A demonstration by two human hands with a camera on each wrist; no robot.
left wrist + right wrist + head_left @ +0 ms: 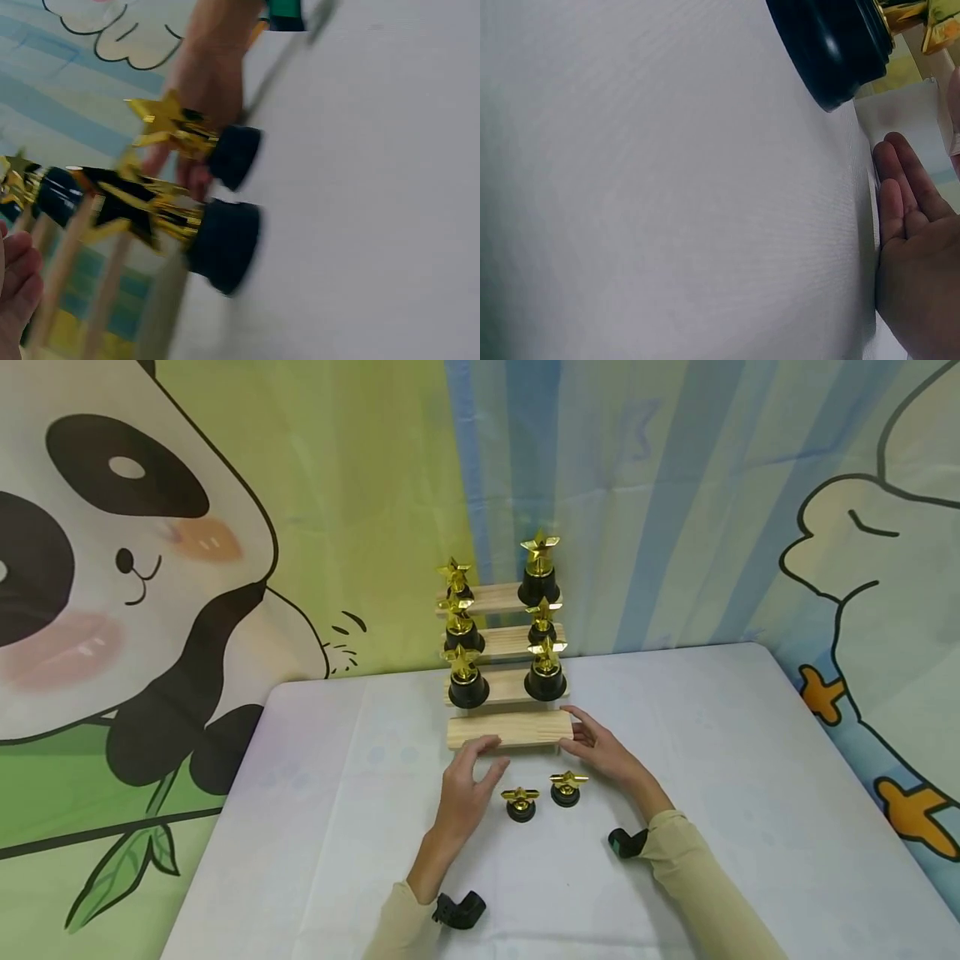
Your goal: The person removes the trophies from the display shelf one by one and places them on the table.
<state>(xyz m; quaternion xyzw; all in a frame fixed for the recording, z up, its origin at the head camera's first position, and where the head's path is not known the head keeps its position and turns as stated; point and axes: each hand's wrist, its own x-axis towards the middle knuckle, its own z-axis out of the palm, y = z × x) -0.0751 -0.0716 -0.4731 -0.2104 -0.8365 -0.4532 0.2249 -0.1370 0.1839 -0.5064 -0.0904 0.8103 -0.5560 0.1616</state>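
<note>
Head view: both hands at the wooden stand's lowest step (510,729).
Left hand (467,789) and right hand (603,752) touch its ends, fingers relaxed (holding nothing); two star trophies (543,793) stand between them on the tabletop (750,793).

Panda backdrop (127,568); perhaps cloth-covered table (750,793).

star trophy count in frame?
8. Six star trophies on the wooden step stand: top, middle, lower. Two on the table between the hands. None seems hidden.
</note>
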